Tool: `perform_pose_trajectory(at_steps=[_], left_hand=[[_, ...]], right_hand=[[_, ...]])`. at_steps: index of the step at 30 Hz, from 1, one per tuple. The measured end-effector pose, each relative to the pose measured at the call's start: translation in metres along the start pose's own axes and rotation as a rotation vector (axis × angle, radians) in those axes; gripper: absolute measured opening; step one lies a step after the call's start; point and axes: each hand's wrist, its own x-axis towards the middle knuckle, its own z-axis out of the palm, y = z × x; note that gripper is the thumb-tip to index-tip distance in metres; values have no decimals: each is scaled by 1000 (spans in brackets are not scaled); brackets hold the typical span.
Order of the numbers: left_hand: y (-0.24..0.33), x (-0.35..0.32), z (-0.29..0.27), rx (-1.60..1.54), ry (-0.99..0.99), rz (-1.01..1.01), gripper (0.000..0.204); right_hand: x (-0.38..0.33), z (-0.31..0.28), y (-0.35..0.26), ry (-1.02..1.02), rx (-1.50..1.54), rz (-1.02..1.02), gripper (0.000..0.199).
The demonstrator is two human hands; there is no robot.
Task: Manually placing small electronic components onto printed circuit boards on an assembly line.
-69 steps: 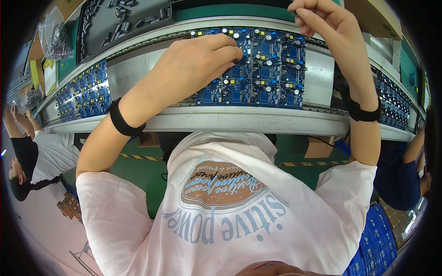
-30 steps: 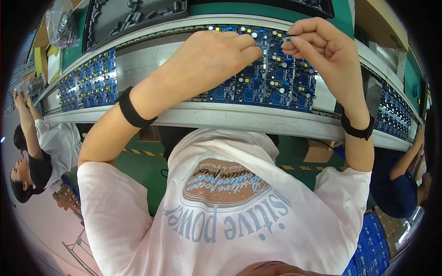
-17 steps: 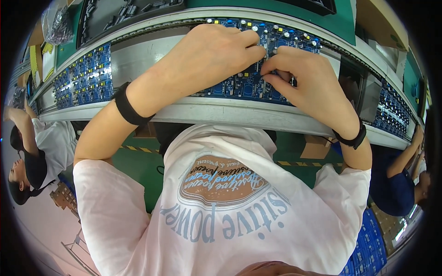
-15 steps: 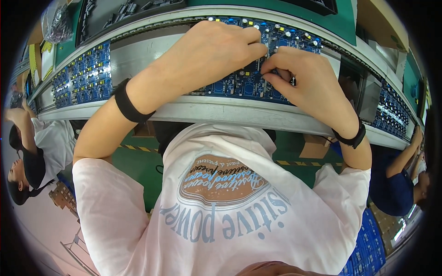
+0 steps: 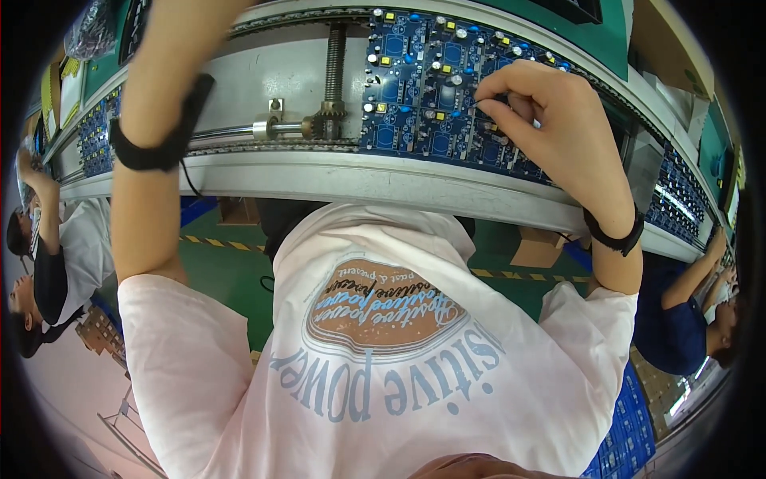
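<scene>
A blue circuit board panel (image 5: 391, 137) made of several repeated units lies on the conveyor in front of me. It carries white-topped round parts, yellow square parts and blue disc parts. Over its middle, my right hand (image 5: 550, 120) is closed, thumb and forefinger pinched together just above the board. A thin dark bit shows at those fingertips, too small to name. My left hand (image 5: 195, 36) reaches up and away past the far rail, smeared by motion. Its fingers lie beyond the upper edge, so what they hold or touch is hidden. Both arms wear black wrist straps (image 5: 616, 231).
The conveyor's near metal rail (image 5: 335, 185) runs across in front of me. A threaded shaft (image 5: 337, 68) shows beside the panel. Other board panels lie left (image 5: 97, 132) and right (image 5: 678, 195). A black tray (image 5: 558, 8) stands at the back. People work at both sides.
My left hand has left the board and swung up and to the left, uncovering the panel's left end and the shaft. My right hand stays pinched over the board, slightly farther right.
</scene>
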Motion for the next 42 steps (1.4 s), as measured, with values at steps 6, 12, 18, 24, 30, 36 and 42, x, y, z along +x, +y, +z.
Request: perform_pose_trajectory(at_steps=[6,12,18,24,30,36,42], left_hand=[[-71,7,17,142,-195,-202,26],[-58,15,25,223,-257,-119,29],[-61,14,35,184,-167,18,24],[-71,12,44,450,-145,115,21],[-67,14,42,451,-157,121,17],[-26,7,13,31,-24,-17,15],[-37,-17,20,-812,-208,-324,22]], right_hand=[[3,0,7,-85,-18,-17,13],[-4,2,-3,-131,-15,-36,12],[-7,4,-3,-115,-22,-36,11],[-8,2,-3,-118,-18,-14,11],[-11,0,-5,-103,-60,-29,11],[-13,3,-4,-83,-79,-102,9],[-17,2,-7,-97,-137,-119,8]])
